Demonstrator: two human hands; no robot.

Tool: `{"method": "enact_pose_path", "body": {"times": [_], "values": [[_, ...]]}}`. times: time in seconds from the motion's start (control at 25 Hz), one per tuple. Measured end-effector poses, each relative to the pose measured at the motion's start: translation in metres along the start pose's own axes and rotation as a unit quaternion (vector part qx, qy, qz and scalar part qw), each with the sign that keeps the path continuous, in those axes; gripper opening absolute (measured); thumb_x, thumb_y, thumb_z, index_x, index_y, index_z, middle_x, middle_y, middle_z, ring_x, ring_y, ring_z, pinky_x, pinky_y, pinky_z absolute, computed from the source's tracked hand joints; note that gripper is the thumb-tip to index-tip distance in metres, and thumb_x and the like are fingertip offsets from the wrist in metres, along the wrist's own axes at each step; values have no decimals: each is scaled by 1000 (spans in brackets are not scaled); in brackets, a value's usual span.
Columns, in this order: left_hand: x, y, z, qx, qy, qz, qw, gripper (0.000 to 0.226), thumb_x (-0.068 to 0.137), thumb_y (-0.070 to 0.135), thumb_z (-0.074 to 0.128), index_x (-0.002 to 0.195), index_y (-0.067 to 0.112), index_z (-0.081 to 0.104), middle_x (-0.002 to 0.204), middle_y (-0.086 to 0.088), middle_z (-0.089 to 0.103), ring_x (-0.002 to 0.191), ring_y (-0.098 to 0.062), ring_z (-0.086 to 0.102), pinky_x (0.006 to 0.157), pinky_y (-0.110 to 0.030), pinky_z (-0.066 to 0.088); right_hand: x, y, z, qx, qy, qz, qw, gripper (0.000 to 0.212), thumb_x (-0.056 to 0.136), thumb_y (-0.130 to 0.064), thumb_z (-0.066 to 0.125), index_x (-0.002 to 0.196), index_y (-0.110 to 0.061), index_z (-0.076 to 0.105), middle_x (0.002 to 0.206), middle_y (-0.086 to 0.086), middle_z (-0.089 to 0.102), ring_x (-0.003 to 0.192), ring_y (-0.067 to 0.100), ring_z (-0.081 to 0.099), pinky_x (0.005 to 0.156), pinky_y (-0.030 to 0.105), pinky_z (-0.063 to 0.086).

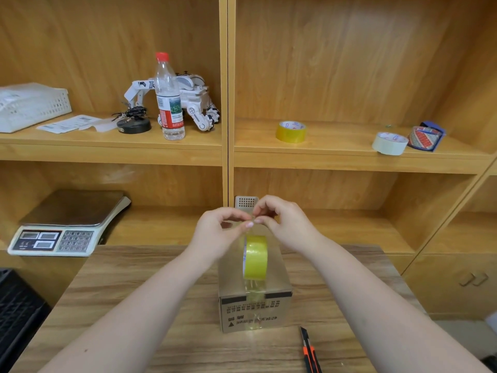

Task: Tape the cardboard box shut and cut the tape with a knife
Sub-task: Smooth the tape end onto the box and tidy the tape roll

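Observation:
A small cardboard box stands on the wooden table, with a strip of clear yellowish tape running down its front face. A yellow tape roll stands on edge on the box top. Above the far end of the box, my left hand and my right hand meet, fingertips pinched together on the tape end that rises from the roll. A utility knife, orange and black, lies on the table in front of the box, to its right.
A weighing scale sits on the lower shelf at left. The upper shelf holds a water bottle, a toy robot, a white basket and three tape rolls. A black crate stands at left.

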State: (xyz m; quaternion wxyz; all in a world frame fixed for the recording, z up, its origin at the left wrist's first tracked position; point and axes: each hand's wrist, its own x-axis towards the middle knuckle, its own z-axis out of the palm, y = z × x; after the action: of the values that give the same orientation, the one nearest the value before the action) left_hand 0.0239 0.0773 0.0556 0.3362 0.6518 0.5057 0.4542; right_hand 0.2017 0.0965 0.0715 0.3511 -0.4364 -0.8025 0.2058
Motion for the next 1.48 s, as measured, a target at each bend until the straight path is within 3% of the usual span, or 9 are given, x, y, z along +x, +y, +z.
{"method": "enact_pose_path", "body": {"times": [0.2, 0.44, 0.6, 0.72, 0.92, 1.04, 1.12, 1.24, 1.48], "values": [[8, 13, 2, -54, -9, -9, 998, 5, 83, 15, 70, 84, 12, 73, 79, -5, 75, 76, -16, 70, 76, -29, 58, -2, -4, -13, 52, 37, 0, 998, 23, 79, -7, 71, 97, -19, 63, 87, -14, 68, 87, 1, 63, 72, 12, 43], [9, 30, 0, -113, -15, 22, 993, 8, 87, 3, 63, 89, -4, 67, 75, -14, 69, 66, -10, 68, 68, -21, 57, -11, 2, 0, 253, 101, 62, 960, 32, 79, -12, 73, 106, -27, 64, 103, 0, 68, 91, 9, 63, 81, 24, 53], [9, 27, -2, -127, -9, -4, 992, 11, 88, 5, 62, 92, -4, 66, 76, -15, 69, 67, -13, 67, 69, -29, 60, -9, 3, 9, 369, 129, 109, 914, 6, 83, -2, 66, 85, -8, 65, 73, 9, 74, 71, 19, 70, 72, 28, 56], [7, 22, -3, -158, 5, -44, 986, 13, 88, 4, 62, 96, -6, 65, 75, -13, 69, 66, -14, 68, 68, -29, 61, -8, 0, 11, 370, 136, 121, 911, 10, 83, 2, 66, 82, -8, 65, 65, 8, 73, 63, 19, 69, 65, 28, 57], [7, 24, -7, -211, 16, -79, 974, 28, 83, 1, 67, 108, 12, 59, 76, -14, 70, 68, -18, 69, 70, -32, 61, -6, -6, 10, 325, 148, 101, 929, 30, 82, -2, 68, 104, -18, 54, 71, 16, 74, 63, 29, 70, 69, 40, 60], [8, 24, -8, -234, 21, -82, 969, 17, 82, -2, 67, 89, 12, 60, 73, -12, 66, 66, -20, 67, 66, -32, 60, -2, -7, 7, 324, 132, 93, 932, 23, 85, 0, 64, 97, -19, 58, 68, 14, 72, 58, 28, 66, 66, 43, 58], [9, 23, -7, -228, 24, -79, 970, 13, 81, -4, 67, 79, 8, 64, 74, -13, 64, 66, -20, 65, 64, -30, 59, 0, -6, 7, 325, 123, 85, 934, 22, 85, 2, 63, 88, -20, 66, 65, 9, 71, 55, 25, 64, 64, 41, 58], [10, 25, -6, -207, 9, -72, 976, 10, 82, -3, 66, 87, 3, 72, 72, -9, 69, 63, -16, 65, 64, -25, 59, 1, -3, 5, 330, 121, 92, 932, 21, 84, 2, 65, 85, -18, 72, 65, 8, 73, 54, 23, 65, 62, 35, 58], [11, 21, -2, -143, 17, -41, 989, 23, 80, -1, 69, 91, 19, 74, 80, -2, 74, 73, -12, 69, 76, -26, 59, 0, 4, 2, 287, 111, 111, 945, 9, 79, -2, 71, 86, -7, 72, 69, 6, 75, 66, 25, 72, 68, 29, 57]]}}
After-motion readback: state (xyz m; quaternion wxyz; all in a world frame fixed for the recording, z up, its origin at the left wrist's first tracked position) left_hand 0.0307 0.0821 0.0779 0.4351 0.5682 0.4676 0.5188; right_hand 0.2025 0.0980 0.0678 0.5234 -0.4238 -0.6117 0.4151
